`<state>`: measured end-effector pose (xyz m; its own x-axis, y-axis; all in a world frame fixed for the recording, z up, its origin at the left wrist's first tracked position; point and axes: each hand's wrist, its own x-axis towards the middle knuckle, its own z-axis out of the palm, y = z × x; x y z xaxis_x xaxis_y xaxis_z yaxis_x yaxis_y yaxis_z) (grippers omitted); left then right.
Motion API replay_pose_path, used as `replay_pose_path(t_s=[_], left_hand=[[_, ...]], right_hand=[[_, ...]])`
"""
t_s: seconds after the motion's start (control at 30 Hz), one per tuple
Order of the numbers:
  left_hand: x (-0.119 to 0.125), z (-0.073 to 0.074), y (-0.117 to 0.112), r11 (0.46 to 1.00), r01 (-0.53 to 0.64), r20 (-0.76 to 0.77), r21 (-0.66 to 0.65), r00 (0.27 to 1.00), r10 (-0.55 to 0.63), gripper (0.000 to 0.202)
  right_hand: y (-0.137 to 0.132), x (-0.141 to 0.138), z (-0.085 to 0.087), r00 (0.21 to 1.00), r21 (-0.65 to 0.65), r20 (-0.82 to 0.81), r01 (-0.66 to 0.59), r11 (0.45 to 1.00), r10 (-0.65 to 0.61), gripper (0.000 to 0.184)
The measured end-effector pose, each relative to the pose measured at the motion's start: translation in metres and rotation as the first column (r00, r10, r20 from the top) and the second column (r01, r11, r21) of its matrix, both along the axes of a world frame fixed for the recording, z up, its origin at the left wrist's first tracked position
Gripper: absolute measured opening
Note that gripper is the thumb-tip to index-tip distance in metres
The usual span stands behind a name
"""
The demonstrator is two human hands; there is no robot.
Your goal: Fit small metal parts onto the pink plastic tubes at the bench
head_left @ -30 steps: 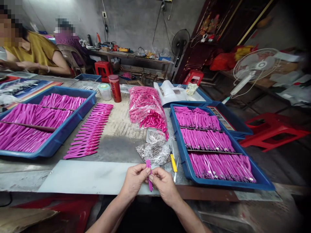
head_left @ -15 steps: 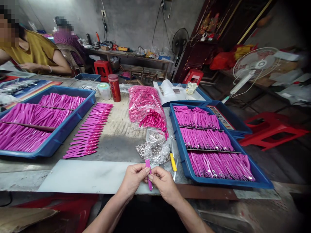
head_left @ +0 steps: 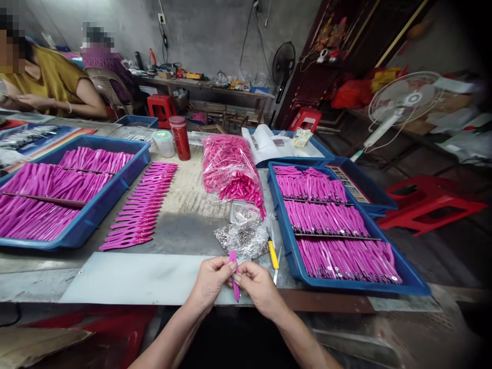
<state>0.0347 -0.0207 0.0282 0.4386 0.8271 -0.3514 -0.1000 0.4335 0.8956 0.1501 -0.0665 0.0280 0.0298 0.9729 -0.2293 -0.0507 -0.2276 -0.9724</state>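
In front of my body, at the table's near edge, my left hand (head_left: 210,275) pinches a slim magenta plastic piece (head_left: 236,293) between thumb and fingers. My right hand (head_left: 258,285) is closed on the same piece from the other side. The piece is held upright; my fingers cover its middle. Just beyond them lies a clear plastic bag of small metal bits (head_left: 246,239). To its right are a yellow-handled tool (head_left: 273,255) and a thin blade-like metal tool. A row of magenta pieces with darker pink tips (head_left: 140,207) is laid out to the left.
Blue trays of magenta pieces stand left (head_left: 89,225) and right (head_left: 285,245). Behind are a bag of pink parts (head_left: 227,159), a red bottle (head_left: 180,138) and a lidded tub (head_left: 164,144). A pale board (head_left: 134,279) lies near me. A co-worker (head_left: 57,84) sits far left.
Both my hands stay on the magenta piece with hardly any movement. The view has shifted slightly. At far left, the co-worker's hands and arms have moved.
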Motion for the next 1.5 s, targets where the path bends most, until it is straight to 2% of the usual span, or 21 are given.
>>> replay_pose_path(t_s=[0.4, 0.67, 0.87, 0.97, 1.03, 1.1, 1.17, 1.33, 1.5], left_hand=[[0.006, 0.01, 0.007, 0.999, -0.004, 0.036, -0.051, 0.999, 0.006, 0.026], [0.008, 0.009, 0.008, 0.999, -0.012, 0.02, -0.032, 1.0, 0.013, 0.025], [0.008, 0.008, 0.009, 0.999, -0.011, -0.016, 0.051, 1.0, 0.012, 0.025], [0.002, 0.011, 0.008, 0.982, 0.022, -0.077, 0.185, 0.997, -0.008, 0.024], [-0.004, 0.014, 0.007, 0.93, 0.061, -0.16, 0.362, 0.987, -0.003, 0.021], [-0.008, 0.018, 0.006, 0.843, 0.122, -0.232, 0.524, 0.973, 0.003, 0.019], [-0.01, 0.021, 0.004, 0.756, 0.197, -0.284, 0.625, 0.959, -0.015, 0.02], [-0.009, 0.017, 0.001, 0.556, 0.28, -0.328, 0.782, 0.945, -0.014, 0.016], [-0.008, 0.005, 0.0, 0.431, 0.261, -0.298, 0.864, 0.954, 0.019, 0.015]], right_hand=[[0.009, 0.006, 0.006, 0.999, -0.066, -0.049, 0.008, 0.998, -0.011, 0.026], [0.012, 0.008, 0.011, 0.999, -0.068, -0.036, 0.009, 0.998, -0.011, 0.025], [0.01, 0.01, 0.006, 0.997, 0.005, 0.071, -0.011, 1.0, 0.011, 0.022], [0.006, 0.015, 0.005, 0.971, 0.092, 0.229, -0.085, 0.992, 0.062, 0.02], [0.004, 0.019, 0.007, 0.939, 0.15, 0.339, -0.111, 0.983, 0.054, 0.019], [0.002, 0.023, 0.012, 0.911, 0.217, 0.413, -0.097, 0.971, -0.001, 0.017], [0.001, 0.026, 0.019, 0.883, 0.292, 0.466, -0.097, 0.952, -0.053, 0.016], [0.001, 0.028, 0.033, 0.821, 0.415, 0.565, -0.203, 0.887, -0.077, 0.014], [0.002, 0.027, 0.034, 0.785, 0.477, 0.616, -0.302, 0.825, -0.069, 0.017]])
